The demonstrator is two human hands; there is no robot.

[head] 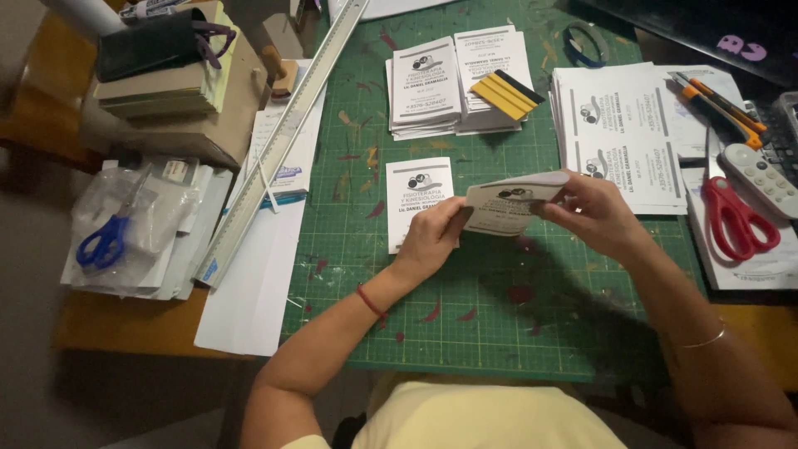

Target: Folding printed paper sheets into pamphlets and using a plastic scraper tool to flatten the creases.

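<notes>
Here both hands hold one small stack of printed cards [509, 204] above the green cutting mat [499, 316]; the left hand [428, 241] pinches its left end, fingers closed on it, and the right hand [592, 212] grips the right end, fingers curled over the top edge. The stack is tilted, clear of the mat. Just beside the left hand a single card [411, 199] lies flat on the mat; farther up sit two card piles [453, 83], a yellow and black squeegee [507, 94] resting on the right one. Uncut sheets [619, 133] lie to the right, near red scissors [736, 220], an orange knife [719, 101] and a white remote [761, 179]. A long metal ruler [283, 141] runs along the mat's left edge; blue scissors [104, 241] lie in a clear bag at the surface's far left.
</notes>
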